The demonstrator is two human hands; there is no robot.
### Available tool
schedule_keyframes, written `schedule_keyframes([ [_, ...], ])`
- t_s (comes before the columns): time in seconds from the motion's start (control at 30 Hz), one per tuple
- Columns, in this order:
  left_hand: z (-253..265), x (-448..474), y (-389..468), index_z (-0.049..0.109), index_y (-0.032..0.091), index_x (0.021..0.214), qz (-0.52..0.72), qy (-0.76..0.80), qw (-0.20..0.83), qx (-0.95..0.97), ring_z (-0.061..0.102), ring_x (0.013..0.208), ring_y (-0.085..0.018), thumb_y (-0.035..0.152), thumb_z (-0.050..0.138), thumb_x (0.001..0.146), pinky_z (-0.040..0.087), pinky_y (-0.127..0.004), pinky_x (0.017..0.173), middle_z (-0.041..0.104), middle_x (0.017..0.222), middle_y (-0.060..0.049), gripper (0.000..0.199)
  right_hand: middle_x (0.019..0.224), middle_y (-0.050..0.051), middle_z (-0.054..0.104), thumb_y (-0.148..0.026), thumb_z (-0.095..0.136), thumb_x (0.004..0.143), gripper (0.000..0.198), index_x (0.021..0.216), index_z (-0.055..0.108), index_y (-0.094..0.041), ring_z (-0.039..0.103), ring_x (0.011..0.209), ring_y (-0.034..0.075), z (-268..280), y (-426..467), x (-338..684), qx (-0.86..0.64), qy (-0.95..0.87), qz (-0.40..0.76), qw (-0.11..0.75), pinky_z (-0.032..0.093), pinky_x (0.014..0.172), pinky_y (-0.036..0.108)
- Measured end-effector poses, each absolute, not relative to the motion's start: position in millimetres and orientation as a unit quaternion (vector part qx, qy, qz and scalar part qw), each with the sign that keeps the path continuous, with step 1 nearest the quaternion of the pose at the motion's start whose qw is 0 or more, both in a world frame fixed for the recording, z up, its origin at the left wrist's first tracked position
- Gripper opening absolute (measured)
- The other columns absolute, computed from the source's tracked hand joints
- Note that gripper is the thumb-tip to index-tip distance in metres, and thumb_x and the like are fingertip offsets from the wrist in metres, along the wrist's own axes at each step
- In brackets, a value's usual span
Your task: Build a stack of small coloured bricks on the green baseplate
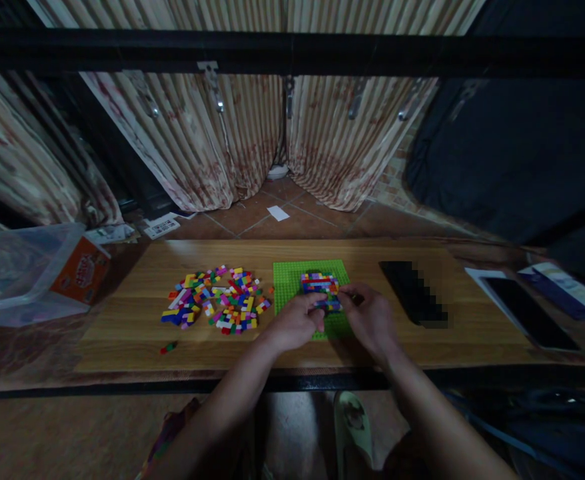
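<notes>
A build of multicoloured toy bricks [317,283] stands on a green studded baseplate [283,280] in the middle of the table. My left hand [297,321] reaches over the plate's front left part, its index finger against the near side of the build and its other fingers curled. At the build's right side, my right hand [371,315] has its thumb and fingertips pinched together close to the bricks. What sits between those fingertips is too small to make out. Both hands partly hide the front of the plate.
Many loose bricks [232,300] lie spread to the left, with a red and green piece [168,347] nearer the edge. A black object [407,290], partly pixelated, lies to the right on the wooden table [122,333]. A clear plastic box [27,273] stands beyond the left end.
</notes>
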State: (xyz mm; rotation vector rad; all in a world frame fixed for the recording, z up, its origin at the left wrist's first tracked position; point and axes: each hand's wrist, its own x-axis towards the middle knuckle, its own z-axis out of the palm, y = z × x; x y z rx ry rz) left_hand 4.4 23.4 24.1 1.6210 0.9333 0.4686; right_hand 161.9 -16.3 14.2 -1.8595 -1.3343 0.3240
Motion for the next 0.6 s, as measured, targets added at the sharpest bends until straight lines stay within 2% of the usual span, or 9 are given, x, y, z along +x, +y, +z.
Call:
schedule_keyframes([
  [0.27,21,5,23,0.063,0.015,0.112,0.218,0.391,0.554,0.702,0.05,0.054,-0.012,0.021,0.046,0.08,0.038,-0.023,0.054,0.06,0.06,0.0,0.037,0.077,0.005,0.069,-0.037,0.057,0.073,0.024,0.083,0.067,-0.017,0.059,0.06,0.017,11,-9,160,-0.751,-0.488,0.149,0.42,0.043,0.058,0.029],
  [0.6,11,5,25,0.063,0.017,0.103,0.221,0.363,0.556,0.715,0.052,0.058,-0.013,0.022,0.043,0.082,0.039,-0.024,0.055,0.06,0.065,-0.001,0.03,0.08,0.006,0.07,-0.035,0.059,0.07,0.024,0.083,0.067,-0.017,0.062,0.07,0.019,4,-2,159,-0.738,-0.476,0.194,0.438,0.047,0.066,0.032],
])
